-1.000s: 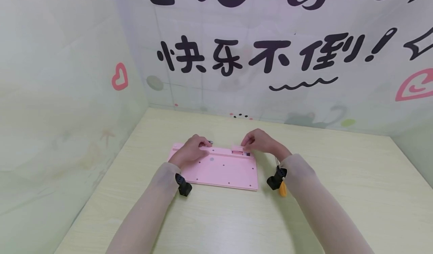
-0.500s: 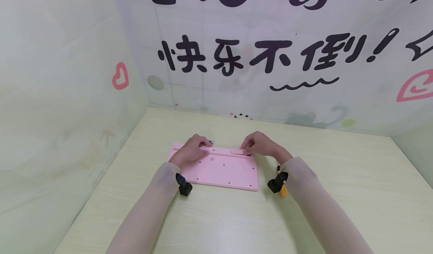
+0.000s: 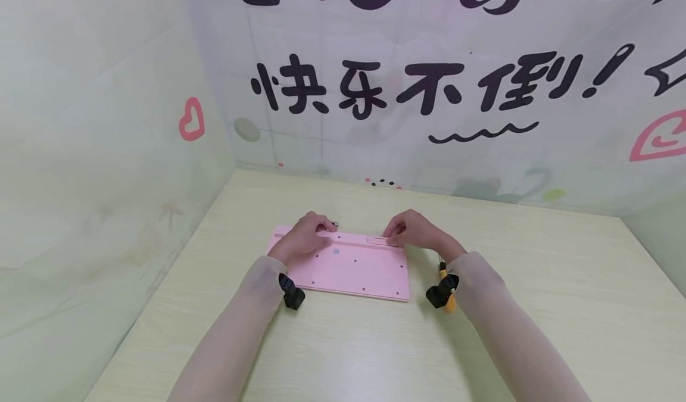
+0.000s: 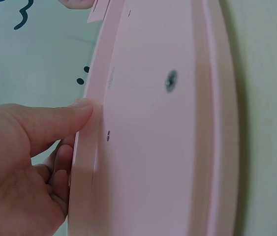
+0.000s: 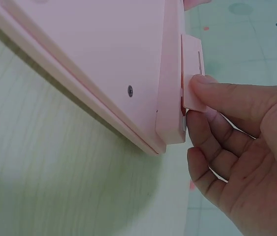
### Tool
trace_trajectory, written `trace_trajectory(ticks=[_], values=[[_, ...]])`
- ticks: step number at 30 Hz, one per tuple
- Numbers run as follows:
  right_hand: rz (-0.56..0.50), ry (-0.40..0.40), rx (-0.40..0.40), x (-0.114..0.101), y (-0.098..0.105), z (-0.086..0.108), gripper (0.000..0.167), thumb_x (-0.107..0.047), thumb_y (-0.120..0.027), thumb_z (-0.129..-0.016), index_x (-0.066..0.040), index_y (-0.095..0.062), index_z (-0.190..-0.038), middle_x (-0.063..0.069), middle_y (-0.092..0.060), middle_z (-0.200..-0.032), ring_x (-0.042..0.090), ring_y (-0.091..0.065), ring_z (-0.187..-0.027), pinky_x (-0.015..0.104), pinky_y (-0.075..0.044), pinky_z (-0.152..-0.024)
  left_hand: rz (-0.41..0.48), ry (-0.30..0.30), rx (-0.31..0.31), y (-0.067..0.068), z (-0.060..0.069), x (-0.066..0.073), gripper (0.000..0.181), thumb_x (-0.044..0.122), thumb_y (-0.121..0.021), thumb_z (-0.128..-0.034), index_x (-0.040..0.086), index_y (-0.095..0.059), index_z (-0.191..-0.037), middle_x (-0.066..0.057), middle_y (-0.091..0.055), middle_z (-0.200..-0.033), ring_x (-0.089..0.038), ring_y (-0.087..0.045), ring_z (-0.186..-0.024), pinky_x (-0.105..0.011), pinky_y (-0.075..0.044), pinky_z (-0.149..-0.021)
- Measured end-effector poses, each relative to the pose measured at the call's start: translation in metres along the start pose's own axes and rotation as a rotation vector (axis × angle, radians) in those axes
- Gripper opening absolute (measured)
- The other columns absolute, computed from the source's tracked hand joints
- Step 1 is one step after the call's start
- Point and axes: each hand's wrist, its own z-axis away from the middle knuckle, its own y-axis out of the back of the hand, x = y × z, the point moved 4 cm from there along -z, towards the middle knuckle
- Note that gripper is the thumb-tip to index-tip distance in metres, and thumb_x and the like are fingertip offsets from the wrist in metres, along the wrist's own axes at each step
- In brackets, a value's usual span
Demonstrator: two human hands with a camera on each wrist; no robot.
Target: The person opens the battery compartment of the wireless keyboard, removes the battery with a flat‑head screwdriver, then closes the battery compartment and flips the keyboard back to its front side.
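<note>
A pink keyboard lies underside up on the table, its screws showing. My left hand grips its raised far edge left of the middle; in the left wrist view, the thumb rests on top with the other fingers curled behind. At the right end of that edge, my right hand pinches a small pink battery cover between thumb and fingers. The cover stands over the battery slot, slightly apart from the edge in the right wrist view. Most of the slot is hidden beneath it.
A screwdriver with an orange handle lies right of the keyboard, partly hidden by the right wrist camera. A small metallic item shows behind my left fingers, its kind unclear. A printed backdrop closes off the table's far side.
My right hand has brought the battery cover down and nearer over the slot, which showed open a second ago. The left hand and keyboard have stayed in place.
</note>
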Motion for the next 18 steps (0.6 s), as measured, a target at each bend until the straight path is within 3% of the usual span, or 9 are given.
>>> trace_trajectory(ticks=[18], values=[[-0.003, -0.017, 0.001, 0.0026, 0.0010, -0.0003, 0.007, -0.003, -0.067, -0.081, -0.001, -0.069, -0.088, 0.005, -0.062, -0.078, 0.015, -0.051, -0.067, 0.025, -0.044, -0.062, 0.000, 0.012, -0.001, -0.0004, 0.0007, 0.0001, 0.019, 0.004, -0.061, -0.0847, 0.012, -0.066, -0.101, -0.006, -0.047, -0.106, -0.022, -0.044, -0.101, -0.037, -0.036, -0.094]])
